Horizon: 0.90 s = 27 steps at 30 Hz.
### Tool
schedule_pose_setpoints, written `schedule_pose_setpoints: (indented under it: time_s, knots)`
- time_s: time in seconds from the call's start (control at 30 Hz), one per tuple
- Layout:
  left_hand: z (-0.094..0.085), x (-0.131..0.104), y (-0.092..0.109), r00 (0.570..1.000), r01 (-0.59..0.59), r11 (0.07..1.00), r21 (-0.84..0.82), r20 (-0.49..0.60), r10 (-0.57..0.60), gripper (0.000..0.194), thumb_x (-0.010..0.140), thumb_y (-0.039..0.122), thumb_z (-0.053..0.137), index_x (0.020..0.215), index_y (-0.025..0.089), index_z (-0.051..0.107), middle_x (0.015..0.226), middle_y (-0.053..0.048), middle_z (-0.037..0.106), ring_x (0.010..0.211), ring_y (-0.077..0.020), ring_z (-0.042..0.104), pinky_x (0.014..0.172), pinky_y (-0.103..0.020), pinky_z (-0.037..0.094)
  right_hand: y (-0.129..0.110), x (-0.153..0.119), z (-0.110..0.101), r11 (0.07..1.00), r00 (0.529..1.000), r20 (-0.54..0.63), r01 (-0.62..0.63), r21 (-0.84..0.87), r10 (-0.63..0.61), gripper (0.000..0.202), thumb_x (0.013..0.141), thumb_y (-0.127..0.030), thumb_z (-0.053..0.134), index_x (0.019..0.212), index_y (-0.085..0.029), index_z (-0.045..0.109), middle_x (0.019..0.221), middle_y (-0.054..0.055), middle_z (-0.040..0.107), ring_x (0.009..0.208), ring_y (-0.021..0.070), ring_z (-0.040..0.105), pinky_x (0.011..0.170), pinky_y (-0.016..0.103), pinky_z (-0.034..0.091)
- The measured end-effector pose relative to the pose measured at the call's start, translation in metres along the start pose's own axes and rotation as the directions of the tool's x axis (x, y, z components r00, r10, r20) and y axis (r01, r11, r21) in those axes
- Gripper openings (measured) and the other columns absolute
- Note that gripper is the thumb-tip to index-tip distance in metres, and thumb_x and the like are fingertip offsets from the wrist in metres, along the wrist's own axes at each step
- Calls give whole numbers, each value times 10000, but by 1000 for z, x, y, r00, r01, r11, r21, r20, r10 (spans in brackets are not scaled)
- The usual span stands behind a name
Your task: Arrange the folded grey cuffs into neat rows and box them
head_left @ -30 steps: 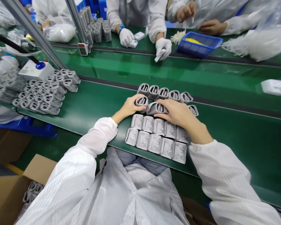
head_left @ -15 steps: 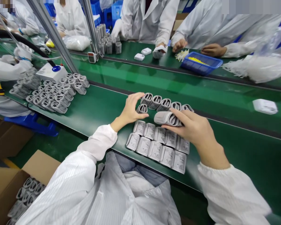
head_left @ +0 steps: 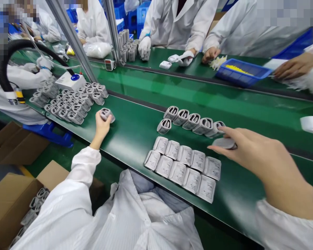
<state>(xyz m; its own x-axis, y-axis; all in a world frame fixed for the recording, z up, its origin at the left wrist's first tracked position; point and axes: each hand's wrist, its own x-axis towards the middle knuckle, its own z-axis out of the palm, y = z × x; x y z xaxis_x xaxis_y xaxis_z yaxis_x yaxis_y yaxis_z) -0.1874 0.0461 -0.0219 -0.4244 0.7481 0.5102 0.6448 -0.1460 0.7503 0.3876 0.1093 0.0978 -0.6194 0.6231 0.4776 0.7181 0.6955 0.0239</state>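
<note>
My left hand [head_left: 102, 125] is closed around a rolled grey cuff [head_left: 107, 114], just right of a cluster of similar rolled cuffs [head_left: 77, 113] on the green table. My right hand [head_left: 261, 156] pinches another grey cuff [head_left: 223, 143] between thumb and fingers, at the right end of a row of upright rolled cuffs [head_left: 193, 121]. One more upright cuff [head_left: 163, 126] stands in front of that row's left end. Nearer to me, two rows of cuffs [head_left: 177, 172] lie with their printed sides up. My right hand partly covers the cuff it holds.
Behind the work surface runs a green conveyor belt [head_left: 135, 81], with co-workers in white coats across it. A blue basket [head_left: 242, 74] holds yellow pieces. A white device [head_left: 312, 125] lies at right. An open cardboard box [head_left: 10, 205] with cuffs stands lower left, below the table edge.
My left hand has left the lone upright cuff, moved left, and now holds a cuff by the cluster. My right hand has moved right, still holding a cuff. The view has shifted somewhat.
</note>
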Motion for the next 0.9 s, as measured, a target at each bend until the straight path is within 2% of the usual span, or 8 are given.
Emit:
schedule_pose_setpoints:
  time_s: [0.13,0.27,0.37,0.53,0.63,0.67,0.77,0.9]
  knots:
    - [-36,31,-44,965,239,957,162,-146,-217,679,882,340,866,1464,192,549,1503,-191,698,1431,-315,699,1353,-551,494,25,-28,35,997,995,97,-33,-69,39,517,1139,-687,436,1321,-306,734,1040,149,847,802,389,826,455,442,417]
    - [-37,58,-47,928,352,909,223,-209,-308,654,935,230,785,1524,164,507,1566,-210,677,1451,-311,693,1358,-508,488,35,-41,51,999,996,89,32,-41,-29,868,1129,-841,288,1392,-142,731,1147,209,840,945,410,853,654,501,658]
    - [-36,70,-42,909,371,889,270,-303,-287,638,899,202,833,1463,110,549,1581,-267,627,1528,-357,618,1393,-531,440,50,-65,46,1000,997,71,-29,10,29,893,1093,-870,383,1483,-126,686,1263,276,816,1132,485,830,951,622,713]
    - [-13,41,-9,902,254,901,352,-423,-89,686,902,323,892,1474,170,543,1596,-255,567,1552,-421,551,1383,-675,404,68,-123,45,916,924,138,-375,144,356,744,988,-834,609,1519,-316,663,1371,244,787,1269,528,791,1039,678,711]
    - [36,8,27,999,25,972,232,-29,-19,469,960,352,806,1368,220,614,1411,-170,681,1310,-335,701,1122,-532,622,61,-128,52,821,867,174,-498,281,467,554,942,-694,731,1391,-370,733,1308,223,800,1231,515,806,1057,672,704]
    - [57,1,40,984,-26,988,149,176,0,483,944,362,817,1368,221,632,1410,-165,696,1270,-323,722,1016,-480,652,57,-122,55,796,858,173,-513,320,484,504,936,-649,757,1359,-374,752,1282,216,804,1212,501,812,1064,661,701]
    - [118,-5,75,794,-64,998,-28,604,68,718,838,358,922,1479,218,630,1512,-167,710,1276,-309,745,996,-440,665,41,-93,66,777,877,155,-475,414,454,513,925,-592,820,1370,-338,785,1284,204,800,1209,473,810,1101,649,680]
    - [172,12,104,666,-68,995,-68,740,96,860,742,331,1010,1519,200,665,1488,-155,773,1288,-327,772,1216,-528,611,26,-59,83,771,920,164,-388,506,356,619,944,-610,846,1443,-248,791,1322,186,782,1210,428,800,1112,641,674]
